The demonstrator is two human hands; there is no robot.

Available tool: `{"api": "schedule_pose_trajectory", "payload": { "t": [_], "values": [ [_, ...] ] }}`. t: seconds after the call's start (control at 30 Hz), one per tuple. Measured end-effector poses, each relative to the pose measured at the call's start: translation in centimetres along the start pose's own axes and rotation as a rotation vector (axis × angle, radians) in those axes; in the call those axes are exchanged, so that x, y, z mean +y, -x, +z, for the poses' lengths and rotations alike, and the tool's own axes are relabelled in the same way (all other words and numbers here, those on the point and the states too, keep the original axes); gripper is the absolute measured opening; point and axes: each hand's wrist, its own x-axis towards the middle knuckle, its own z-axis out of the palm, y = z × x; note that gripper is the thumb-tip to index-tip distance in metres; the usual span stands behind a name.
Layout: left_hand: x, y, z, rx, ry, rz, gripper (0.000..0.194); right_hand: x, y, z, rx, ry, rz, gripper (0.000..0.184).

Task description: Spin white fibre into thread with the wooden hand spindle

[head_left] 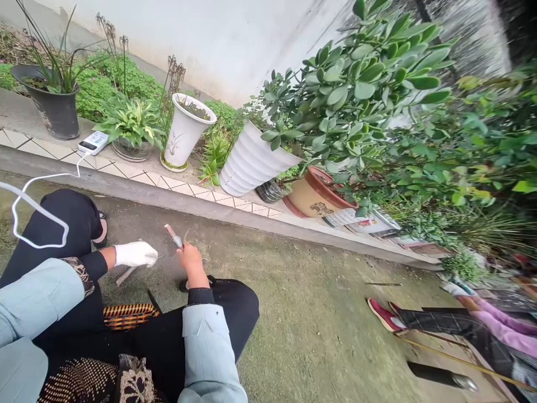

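Note:
My left hand [137, 254], in a white knitted glove, is closed with its fingers curled, low over the ground. A brown stick [125, 276] shows at its lower edge; whether the fingers grip it or it lies underneath, I cannot tell. My bare right hand [192, 259] is wrapped round a short rod-like tool [173, 235] with a brown wooden end and a grey, metal-looking part; the rest is hidden in the fist. The two hands are apart. Below them, between my knees, is an orange, yellow and black woven object [129, 316], partly covered by my leg.
A tiled ledge [155, 179] runs ahead, bearing several potted plants, including a white pot [184, 134] and a ribbed white pot [254, 159]. A white device [93, 143] with a cable lies there. At right another person's red shoe [384, 316] rests on the mossy concrete [310, 324].

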Motion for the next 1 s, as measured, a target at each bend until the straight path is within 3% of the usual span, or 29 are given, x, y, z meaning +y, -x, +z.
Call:
{"api": "schedule_pose_trajectory", "payload": {
  "t": [0.13, 0.27, 0.33, 0.47, 0.57, 0.67, 0.73, 0.8, 0.9, 1.0],
  "values": [
    [-0.1, 0.0, -1.0, 0.095, -0.067, 0.006, 0.017, -0.3, 0.7, -0.2, -0.375, 0.095, -0.054, 0.009],
    [0.1, -0.2, -1.7, 0.184, 0.080, 0.025, 0.016, -0.9, 2.0, -0.4, -0.808, -0.124, -0.276, 0.012],
    [0.2, -0.4, -1.5, 0.182, 0.196, 0.054, 0.017, -1.3, 2.6, -0.7, -0.892, -0.236, -0.397, 0.016],
    [-0.4, -1.2, -0.6, 0.134, 0.300, -0.005, 0.017, -1.4, 3.3, -1.6, -0.782, -0.427, -0.501, 0.020],
    [-1.1, -1.7, -0.1, 0.157, 0.297, -0.094, 0.020, -0.7, 3.0, -2.0, -0.484, -0.638, -0.428, 0.022],
    [-1.2, -1.7, 0.4, 0.125, 0.330, -0.092, 0.023, 0.4, 2.0, -1.9, -0.205, -0.785, -0.314, 0.026],
    [-0.9, -1.5, 0.9, 0.020, 0.422, -0.083, 0.024, 0.8, 1.2, -1.5, -0.061, -0.751, -0.216, 0.024],
    [-0.4, -1.4, 1.2, -0.060, 0.497, -0.073, 0.024, 1.0, 0.6, -1.2, 0.046, -0.564, -0.116, 0.021],
    [-0.3, -1.2, 1.2, 0.002, 0.395, -0.044, 0.020, 0.7, 0.4, -0.9, 0.040, -0.190, -0.050, 0.018],
    [-0.6, -1.0, 0.7, 0.084, 0.209, -0.032, 0.017, 0.2, 0.7, -0.6, -0.199, -0.014, -0.080, 0.015]
  ]
}}
